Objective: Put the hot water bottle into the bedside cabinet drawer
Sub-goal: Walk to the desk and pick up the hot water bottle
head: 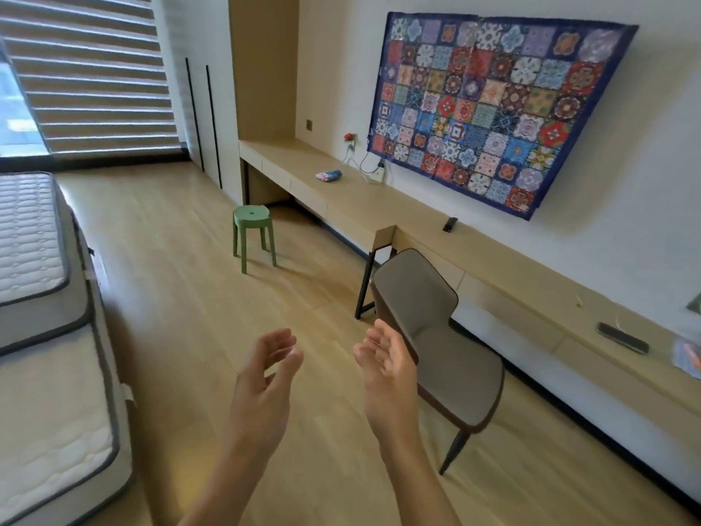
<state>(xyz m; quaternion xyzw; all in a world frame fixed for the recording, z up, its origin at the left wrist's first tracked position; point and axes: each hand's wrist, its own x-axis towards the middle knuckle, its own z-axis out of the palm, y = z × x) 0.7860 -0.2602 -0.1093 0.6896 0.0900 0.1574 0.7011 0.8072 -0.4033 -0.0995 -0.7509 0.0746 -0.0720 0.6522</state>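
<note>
My left hand and my right hand are raised in front of me over the wooden floor, palms facing each other, fingers apart, holding nothing. A small blue and patterned object, possibly the hot water bottle, lies far off on the long wooden desk against the wall. A white cord runs from a wall socket toward it. No bedside cabinet or its drawer is in view.
A brown chair stands just right of my right hand at the desk. A green stool sits on the floor ahead. A bare mattress fills the left side. A phone and a remote lie on the desk.
</note>
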